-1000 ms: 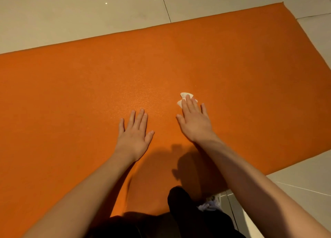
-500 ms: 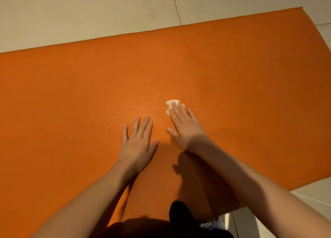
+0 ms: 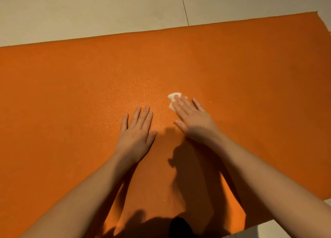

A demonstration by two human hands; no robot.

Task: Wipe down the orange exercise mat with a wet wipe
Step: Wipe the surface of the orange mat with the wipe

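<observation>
— While both bare forearms reach in from the near edge, what sits closest to the camera?

— A patch of dark clothing (image 3: 180,227) at the bottom edge. The arms' shadows fall across the orange exercise mat (image 3: 71,94) just beyond it. Both arms stretch forward and draw slightly together.

— How does the left hand lie?

— The left hand (image 3: 136,130) is palm down, flat on the mat. Its fingers (image 3: 141,115) are straight and close together, with the thumb angled out to the right. It grasps nothing and simply rests there, released.

— And the right?

— The right hand (image 3: 193,119) is just to the right of the left fingers and a little farther out, also palm down. Its fingers (image 3: 180,106) are straight and slant up and to the left, and the little finger is set apart from the others.

— Where is the wipe?

— The wet wipe (image 3: 174,95) lies under the right fingertips, pressed flat to the mat. Its crumpled white corners poke out past the tips and along their left side. The fingers press on it without curling round it.

— Beyond the fingertips?

— Bare orange mat runs to its far edge. Past that is the pale tiled floor (image 3: 89,10), crossed by one dark grout line.
</observation>
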